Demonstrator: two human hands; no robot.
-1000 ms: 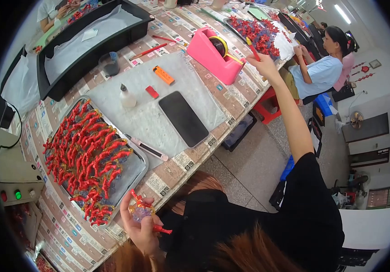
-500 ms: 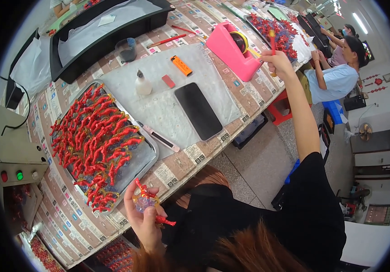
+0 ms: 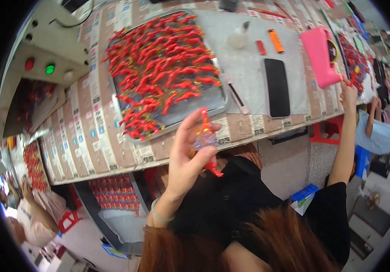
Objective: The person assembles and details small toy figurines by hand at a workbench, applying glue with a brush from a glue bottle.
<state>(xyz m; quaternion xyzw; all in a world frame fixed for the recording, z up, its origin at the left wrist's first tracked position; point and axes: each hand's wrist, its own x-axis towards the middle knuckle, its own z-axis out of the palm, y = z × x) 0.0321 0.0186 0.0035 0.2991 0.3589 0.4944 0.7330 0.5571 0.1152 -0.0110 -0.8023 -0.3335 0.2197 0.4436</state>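
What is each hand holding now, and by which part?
Left hand pinches a red figurine around its middle; right hand grips something small and red, hold unclear.

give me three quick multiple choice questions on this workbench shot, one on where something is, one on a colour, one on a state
1. Where does the black flat phone lie?
A. on the grey mat right of the metal tray
B. inside the tray
C. on the floor

2. What colour is the lit round lamp on the beige control box?
A. blue
B. green
C. white

3. What is the left hand doing?
A. resting flat on the table
B. hanging empty
C. pinching a small red figure with a clear part

Answers:
1. A, the phone sits on the grey mat beside the metal tray of red pieces.
2. B, it glows green next to a red button.
3. C, the fingers close round the figure, raised in front of the table edge.
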